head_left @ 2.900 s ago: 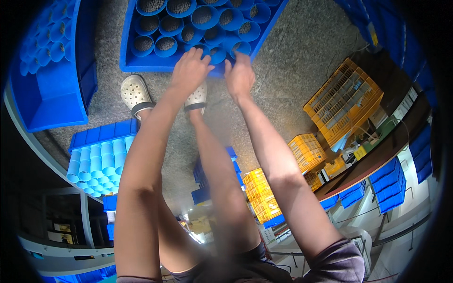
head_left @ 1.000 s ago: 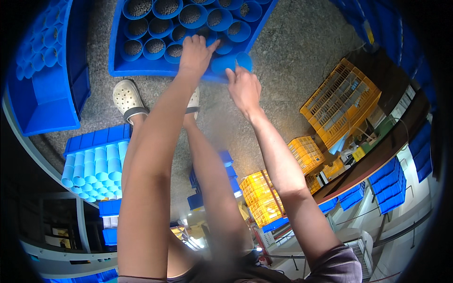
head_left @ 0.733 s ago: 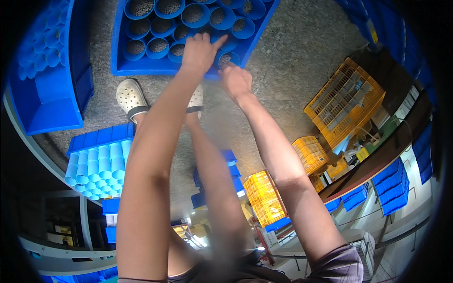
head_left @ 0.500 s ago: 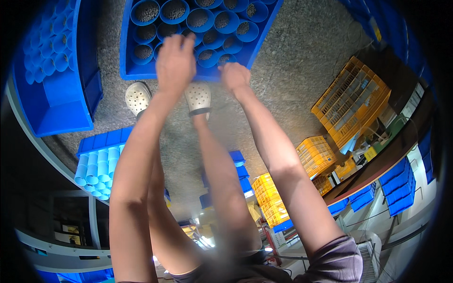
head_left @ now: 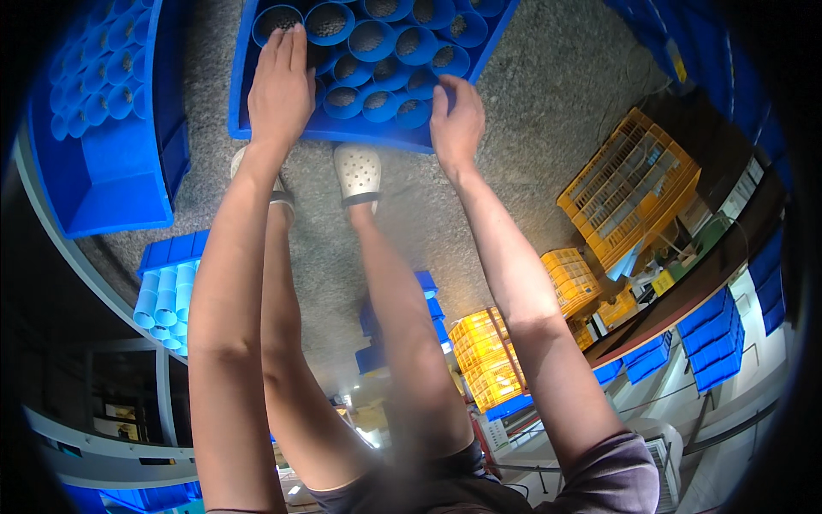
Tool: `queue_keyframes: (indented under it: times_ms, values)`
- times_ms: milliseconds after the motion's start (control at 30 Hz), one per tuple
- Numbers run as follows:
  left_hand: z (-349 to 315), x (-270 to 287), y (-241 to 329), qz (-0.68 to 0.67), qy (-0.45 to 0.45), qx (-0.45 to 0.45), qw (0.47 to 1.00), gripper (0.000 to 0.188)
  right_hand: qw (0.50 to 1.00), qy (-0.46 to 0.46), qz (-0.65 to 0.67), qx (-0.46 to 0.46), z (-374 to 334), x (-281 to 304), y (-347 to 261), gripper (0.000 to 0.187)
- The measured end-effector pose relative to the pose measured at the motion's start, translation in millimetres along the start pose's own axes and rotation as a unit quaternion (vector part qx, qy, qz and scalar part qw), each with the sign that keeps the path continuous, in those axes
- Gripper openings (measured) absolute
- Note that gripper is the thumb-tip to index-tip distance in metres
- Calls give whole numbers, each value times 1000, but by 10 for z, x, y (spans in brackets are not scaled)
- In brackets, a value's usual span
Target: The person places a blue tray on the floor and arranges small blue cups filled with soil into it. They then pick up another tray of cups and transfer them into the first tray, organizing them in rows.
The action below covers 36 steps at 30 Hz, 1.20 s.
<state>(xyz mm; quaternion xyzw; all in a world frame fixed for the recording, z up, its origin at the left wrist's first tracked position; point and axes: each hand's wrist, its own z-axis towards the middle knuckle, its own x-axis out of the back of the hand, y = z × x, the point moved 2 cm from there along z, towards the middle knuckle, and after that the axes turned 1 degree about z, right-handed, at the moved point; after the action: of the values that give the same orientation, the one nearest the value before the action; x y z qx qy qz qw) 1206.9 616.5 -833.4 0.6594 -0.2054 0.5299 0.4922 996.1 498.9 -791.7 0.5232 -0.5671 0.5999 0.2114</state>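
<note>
A blue plastic bin [head_left: 360, 137] lies ahead of my feet, packed with rows of round blue tubes [head_left: 372, 41] holding small grey pellets. My left hand [head_left: 282, 90] is over the bin's left side, fingers stretched out and side by side. Its fingertips reach the mouth of a tube [head_left: 279, 23] in the far left corner, and some tubes beneath the hand are hidden. By the bin's right edge is my right hand [head_left: 458, 120], its thumb apart from the loosely bent fingers and nothing visible in it. Whether it touches the rim I cannot tell.
Another blue bin [head_left: 128, 201] with similar tubes stands at the left. Below it, light blue tubes [head_left: 163, 295] are stacked by a blue crate. Yellow crates [head_left: 629, 184] stand on the right. My pale clogs [head_left: 358, 170] are on the grey floor [head_left: 531, 146].
My left hand has moved left and farther out, toward the far left tubes. My right hand has shifted right and slightly farther out, its closed fingers loosening. The view has shifted slightly.
</note>
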Motion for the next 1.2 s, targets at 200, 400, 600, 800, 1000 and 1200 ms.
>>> queue_keyframes:
  times_ms: [200, 400, 600, 800, 1000, 1200]
  values:
    - [158, -17, -63, 47, -7, 20, 999, 28, 998, -20, -54, 7, 371, -350, -259, 31]
    - [673, -249, -129, 68, -32, 142, 987, 16, 979, -70, -167, -88, 728, -849, -349, 40]
    - [269, 174, -76, 62, 33, 55, 996, 18, 982, -97, -110, -119, 549, -469, -398, 38]
    - [-383, 715, 42, -42, -11, 127, 991, 12, 990, -82, -52, -106, 154, 54, -505, 31]
    - [-637, 488, -11, -49, -43, 144, 987, 14, 977, -137, -27, -161, -187, -78, -298, 33]
    - [-659, 326, -55, 55, -67, 131, 988, 18, 972, -160, -102, -140, -462, -398, -370, 47]
